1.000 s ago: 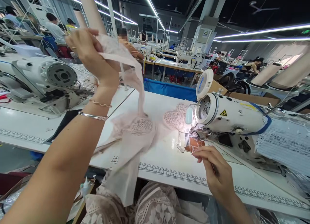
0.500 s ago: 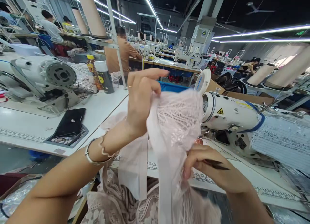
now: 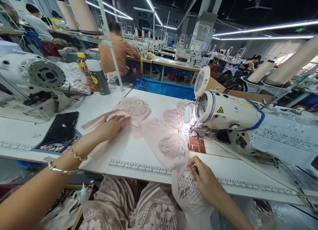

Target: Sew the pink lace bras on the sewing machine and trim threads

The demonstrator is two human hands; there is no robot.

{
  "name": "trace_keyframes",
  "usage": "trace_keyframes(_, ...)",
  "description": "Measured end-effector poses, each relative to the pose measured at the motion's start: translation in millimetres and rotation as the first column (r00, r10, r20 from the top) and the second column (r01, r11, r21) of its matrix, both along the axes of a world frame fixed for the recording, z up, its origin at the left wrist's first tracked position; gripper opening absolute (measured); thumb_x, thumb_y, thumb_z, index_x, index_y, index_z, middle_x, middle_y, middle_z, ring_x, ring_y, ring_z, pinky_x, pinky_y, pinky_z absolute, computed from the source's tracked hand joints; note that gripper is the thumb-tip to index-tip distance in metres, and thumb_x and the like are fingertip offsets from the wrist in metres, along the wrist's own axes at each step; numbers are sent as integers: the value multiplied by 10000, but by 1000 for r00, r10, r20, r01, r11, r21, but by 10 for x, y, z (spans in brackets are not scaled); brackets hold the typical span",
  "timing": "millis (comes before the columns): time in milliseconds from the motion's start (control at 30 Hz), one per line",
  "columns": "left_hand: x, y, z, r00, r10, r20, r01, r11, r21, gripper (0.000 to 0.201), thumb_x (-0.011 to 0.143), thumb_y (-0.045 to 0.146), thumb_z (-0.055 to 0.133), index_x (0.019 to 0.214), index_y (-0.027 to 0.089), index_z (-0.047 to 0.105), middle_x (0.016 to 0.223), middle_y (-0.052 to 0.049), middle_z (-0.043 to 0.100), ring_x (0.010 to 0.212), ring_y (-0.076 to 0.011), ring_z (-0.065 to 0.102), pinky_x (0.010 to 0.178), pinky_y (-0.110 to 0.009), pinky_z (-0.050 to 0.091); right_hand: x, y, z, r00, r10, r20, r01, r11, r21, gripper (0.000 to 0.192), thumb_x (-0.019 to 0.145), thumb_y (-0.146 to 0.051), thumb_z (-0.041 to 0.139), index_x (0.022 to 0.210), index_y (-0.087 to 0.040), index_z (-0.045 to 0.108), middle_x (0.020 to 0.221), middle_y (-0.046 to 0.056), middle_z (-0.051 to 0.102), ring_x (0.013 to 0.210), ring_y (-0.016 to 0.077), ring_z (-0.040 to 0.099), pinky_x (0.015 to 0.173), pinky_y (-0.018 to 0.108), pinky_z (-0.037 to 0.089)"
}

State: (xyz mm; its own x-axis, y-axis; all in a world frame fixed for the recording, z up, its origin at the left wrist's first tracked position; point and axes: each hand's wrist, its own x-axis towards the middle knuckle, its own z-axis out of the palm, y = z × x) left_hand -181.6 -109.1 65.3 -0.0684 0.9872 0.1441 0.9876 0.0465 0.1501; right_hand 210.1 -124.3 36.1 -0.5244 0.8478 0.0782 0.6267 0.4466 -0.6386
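My left hand lies with fingers stretched out, slightly blurred, over a pale pink lace bra piece on the white tabletop. At the table's front edge my right hand pinches the edge of another lace bra piece, whose cup hangs over the edge. Sheer pink fabric with lace cups spreads between my hands, reaching the lit needle area of the sewing machine. Whether the dark pointed tool seen earlier is still in my right palm, I cannot tell.
More lace garments are heaped below the front edge. On the left stand another sewing machine, a spray can and a black phone-like slab. A ruler strip runs along the front. A co-worker sits beyond.
My left hand has let go of the raised lace piece and moved down and left onto the table. The lace now lies spread out. My right hand has moved slightly lower.
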Motion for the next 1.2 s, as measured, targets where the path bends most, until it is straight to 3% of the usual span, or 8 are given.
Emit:
trace_keyframes(133,647,-183,-138,997,24,72,-34,991,130,265,961,228,453,830,153,671,908,-151,660,938,-316,602,896,-459,443,-64,-7,-189,997,-70,21,69,997,24,254,733,-25,343,852,-241,406,720,-9,556,631,176,541,617,260,416)
trace_keyframes(200,1127,-427,-282,928,-231,294,238,971,11,373,949,298,513,615,175,625,700,-98,608,738,-257,581,772,-396,465,-94,2,-223,991,-134,-17,134,990,47,242,733,-43,346,862,-235,417,746,5,571,641,176,541,629,266,416)
trace_keyframes(267,1552,-685,-425,750,-390,534,482,875,-39,339,950,387,556,710,189,688,828,-90,644,841,-251,586,795,-372,464,-125,21,-222,969,-223,-102,229,972,53,188,768,-86,360,863,-232,431,743,6,570,632,174,531,620,267,406)
trace_keyframes(400,1982,-924,-571,621,-324,714,442,897,23,310,884,450,645,1112,249,706,1167,-126,634,1061,-321,531,928,-462,439,-196,111,-201,838,-397,-375,398,914,-77,85,873,-245,378,829,-236,451,723,2,566,649,173,549,621,272,427)
trace_keyframes(733,2061,-483,-446,90,208,974,255,940,-225,403,736,584,708,835,194,723,770,-34,724,806,-281,645,654,-296,501,-284,156,-233,777,-486,-400,486,867,-109,263,964,-387,356,753,-243,417,631,-5,531,605,174,515,623,288,389)
trace_keyframes(933,2023,-439,-347,-6,188,982,335,926,-176,433,711,421,806,1071,217,679,962,-30,750,918,-250,665,804,-294,522,-240,174,-122,906,-339,-253,291,934,-209,343,965,-374,433,658,-222,428,625,-2,546,605,154,489,578,258,352)
trace_keyframes(1100,1962,-440,-312,-42,487,872,453,788,-418,362,695,503,808,782,171,690,715,-31,721,682,-219,653,686,-291,516,-322,220,-217,856,-444,-264,394,892,-223,368,897,-367,558,602,-227,390,552,-37,440,573,138,406,564,260,311)
trace_keyframes(1200,1973,-386,-295,16,428,904,377,835,-402,414,648,568,815,680,186,660,672,-27,708,710,-243,656,678,-296,515,-350,222,-265,849,-450,-277,386,886,-256,377,925,-394,509,609,-229,389,542,-41,426,553,135,405,542,255,311)
